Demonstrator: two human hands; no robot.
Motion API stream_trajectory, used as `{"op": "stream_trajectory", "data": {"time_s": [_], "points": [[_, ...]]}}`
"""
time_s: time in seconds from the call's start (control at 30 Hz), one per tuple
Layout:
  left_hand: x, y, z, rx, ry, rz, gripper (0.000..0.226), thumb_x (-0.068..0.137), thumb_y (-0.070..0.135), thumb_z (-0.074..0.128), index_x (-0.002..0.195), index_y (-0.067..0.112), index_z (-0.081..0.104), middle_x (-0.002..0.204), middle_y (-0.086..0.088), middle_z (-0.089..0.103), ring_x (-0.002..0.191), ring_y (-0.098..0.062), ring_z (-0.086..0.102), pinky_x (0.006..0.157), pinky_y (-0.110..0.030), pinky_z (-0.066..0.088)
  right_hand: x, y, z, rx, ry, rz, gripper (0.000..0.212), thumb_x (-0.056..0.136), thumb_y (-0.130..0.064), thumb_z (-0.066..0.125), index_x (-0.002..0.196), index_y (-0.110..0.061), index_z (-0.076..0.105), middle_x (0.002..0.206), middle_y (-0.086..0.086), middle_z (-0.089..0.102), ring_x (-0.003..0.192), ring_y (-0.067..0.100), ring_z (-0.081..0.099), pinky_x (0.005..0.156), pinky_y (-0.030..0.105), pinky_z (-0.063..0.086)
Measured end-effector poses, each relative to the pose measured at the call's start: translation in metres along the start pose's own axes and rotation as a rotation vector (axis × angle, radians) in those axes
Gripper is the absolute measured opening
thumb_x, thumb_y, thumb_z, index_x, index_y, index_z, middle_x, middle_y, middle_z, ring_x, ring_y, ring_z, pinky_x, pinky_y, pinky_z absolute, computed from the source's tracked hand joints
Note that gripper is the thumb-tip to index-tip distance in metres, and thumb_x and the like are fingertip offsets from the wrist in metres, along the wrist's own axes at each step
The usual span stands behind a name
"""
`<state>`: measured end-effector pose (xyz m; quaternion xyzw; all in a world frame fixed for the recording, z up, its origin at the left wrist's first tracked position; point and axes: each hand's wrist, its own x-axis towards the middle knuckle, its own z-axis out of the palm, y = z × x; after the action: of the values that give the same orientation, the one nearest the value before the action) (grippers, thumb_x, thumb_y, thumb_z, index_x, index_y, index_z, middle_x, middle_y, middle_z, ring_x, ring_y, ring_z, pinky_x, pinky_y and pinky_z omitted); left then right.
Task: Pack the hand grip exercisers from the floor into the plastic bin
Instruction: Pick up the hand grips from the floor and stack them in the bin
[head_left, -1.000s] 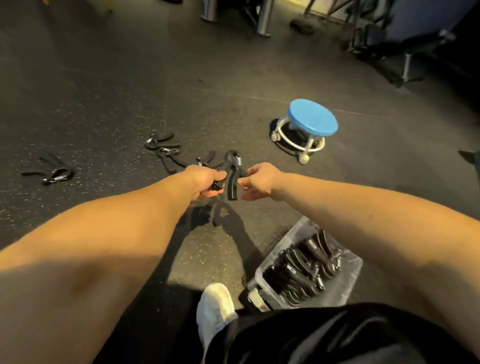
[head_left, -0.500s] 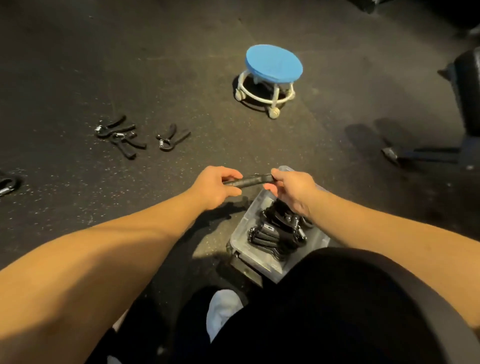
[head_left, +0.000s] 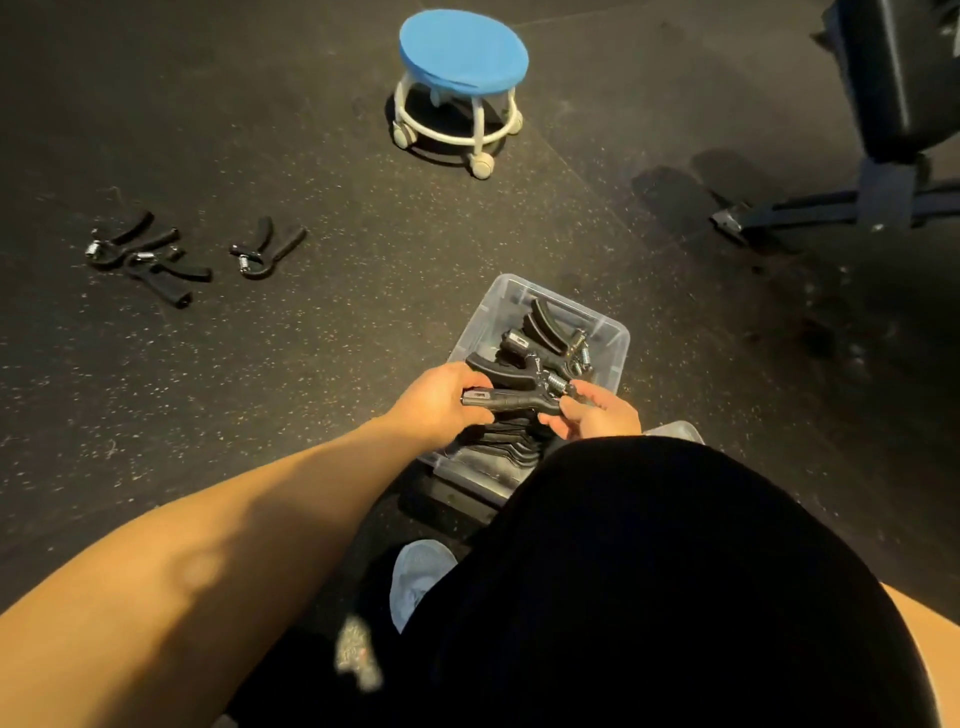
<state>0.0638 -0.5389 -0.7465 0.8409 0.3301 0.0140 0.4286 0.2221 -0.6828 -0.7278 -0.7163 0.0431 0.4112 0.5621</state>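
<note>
A black hand grip exerciser (head_left: 511, 392) lies sideways between both hands, just above the clear plastic bin (head_left: 506, 304). My left hand (head_left: 441, 402) grips its handle ends and my right hand (head_left: 597, 415) pinches its spring end. Several black exercisers fill the bin beneath. On the floor to the left lie one exerciser (head_left: 267, 249) by itself and two tangled ones (head_left: 143, 257). My black-clad knee hides the bin's near right corner.
A low blue-topped stool on white castors (head_left: 462, 83) stands beyond the bin. A dark bench with a metal base (head_left: 883, 156) fills the upper right. My pale shoe (head_left: 418, 574) rests near the bin's front on the speckled rubber floor.
Both hands carried the exerciser from out over the floor back and down onto the bin. It now lies sideways just above the packed ones. The view has tilted downwards.
</note>
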Motion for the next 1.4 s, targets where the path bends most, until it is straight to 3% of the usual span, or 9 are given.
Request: {"op": "stream_trajectory", "data": {"time_s": [0.17, 0.3, 0.4, 0.6, 0.77, 0.9, 1.13, 1.27, 1.4], "points": [[0.007, 0.001, 0.02, 0.058, 0.005, -0.045, 0.019, 0.084, 0.029, 0.075, 0.101, 0.032, 0.069, 0.098, 0.012, 0.059, 0.09, -0.012, 0.06, 0.083, -0.034, 0.051, 0.002, -0.005, -0.022, -0.882, -0.122, -0.33, 0.036, 0.083, -0.017, 0.078, 0.105, -0.034, 0.055, 0.085, -0.014, 0.064, 0.079, 0.005, 0.064, 0.076, 0.025, 0.052], [0.014, -0.004, 0.031, 0.148, -0.002, -0.031, 0.032, 0.084, 0.034, 0.075, 0.115, 0.034, 0.068, 0.11, 0.009, 0.057, 0.111, -0.01, 0.048, 0.101, -0.033, 0.044, 0.02, -0.005, -0.028, -1.382, -0.072, -0.504, 0.034, 0.085, -0.033, 0.074, 0.113, -0.017, 0.064, 0.108, 0.002, 0.063, 0.108, 0.024, 0.059, 0.092, 0.037, 0.043], [0.018, -0.008, 0.034, 0.18, -0.009, -0.003, 0.024, 0.085, 0.032, 0.075, 0.108, 0.031, 0.07, 0.106, 0.008, 0.059, 0.112, -0.011, 0.047, 0.103, -0.033, 0.042, 0.028, -0.001, -0.028, -1.695, -0.013, -0.639, 0.037, 0.087, -0.048, 0.069, 0.113, -0.022, 0.067, 0.114, 0.003, 0.056, 0.115, 0.024, 0.045, 0.092, 0.037, 0.031], [0.031, -0.005, 0.045, 0.216, -0.041, -0.075, 0.024, 0.086, 0.032, 0.075, 0.109, 0.034, 0.069, 0.111, 0.009, 0.06, 0.106, -0.017, 0.059, 0.095, -0.033, 0.048, 0.039, 0.019, -0.038, -1.711, 0.097, -0.733, 0.049, 0.085, -0.057, 0.066, 0.122, -0.023, 0.066, 0.125, 0.004, 0.046, 0.118, 0.025, 0.037, 0.097, 0.04, 0.03], [0.041, -0.006, 0.053, 0.25, -0.017, -0.11, 0.047, 0.089, 0.032, 0.073, 0.134, 0.03, 0.061, 0.134, 0.007, 0.045, 0.127, -0.015, 0.043, 0.111, -0.034, 0.037, 0.049, 0.03, -0.036, -1.634, 0.193, -0.713, 0.044, 0.08, -0.051, 0.075, 0.113, -0.023, 0.073, 0.159, 0.011, 0.025, 0.144, 0.035, 0.021, 0.111, 0.053, 0.022], [0.046, -0.007, 0.056, 0.276, -0.032, -0.1, 0.028, 0.088, 0.032, 0.073, 0.115, 0.035, 0.067, 0.12, 0.003, 0.051, 0.119, -0.019, 0.047, 0.104, -0.042, 0.044, 0.057, 0.038, -0.032, -1.557, 0.246, -0.668, 0.038, 0.078, -0.045, 0.078, 0.109, -0.024, 0.074, 0.166, 0.012, 0.011, 0.15, 0.037, 0.01, 0.115, 0.054, 0.017], [0.051, -0.008, 0.056, 0.293, -0.032, -0.094, 0.017, 0.085, 0.031, 0.075, 0.101, 0.035, 0.069, 0.111, 0.003, 0.052, 0.109, -0.018, 0.05, 0.097, -0.044, 0.049, 0.063, 0.04, -0.031, -1.549, 0.233, -0.621, 0.039, 0.079, -0.046, 0.077, 0.112, -0.027, 0.07, 0.167, 0.01, 0.003, 0.151, 0.036, 0.007, 0.117, 0.055, 0.015], [0.048, -0.004, 0.05, 0.267, -0.023, -0.154, 0.057, 0.083, 0.035, 0.077, 0.136, 0.03, 0.057, 0.131, 0.004, 0.049, 0.125, -0.018, 0.048, 0.103, -0.04, 0.047, 0.06, 0.031, -0.034, -1.562, 0.161, -0.587, 0.05, 0.076, -0.048, 0.078, 0.12, -0.026, 0.066, 0.166, 0.011, 0.002, 0.151, 0.035, 0.004, 0.118, 0.055, 0.013], [0.035, -0.001, 0.024, 0.159, 0.081, -0.101, 0.061, 0.08, 0.037, 0.079, 0.136, 0.025, 0.058, 0.131, 0.005, 0.054, 0.12, -0.016, 0.054, 0.102, -0.04, 0.048, 0.049, 0.016, -0.022, -1.517, 0.132, -0.592, 0.066, 0.071, -0.058, 0.079, 0.127, -0.029, 0.061, 0.165, 0.01, 0.01, 0.151, 0.033, 0.004, 0.118, 0.054, 0.012]]}}
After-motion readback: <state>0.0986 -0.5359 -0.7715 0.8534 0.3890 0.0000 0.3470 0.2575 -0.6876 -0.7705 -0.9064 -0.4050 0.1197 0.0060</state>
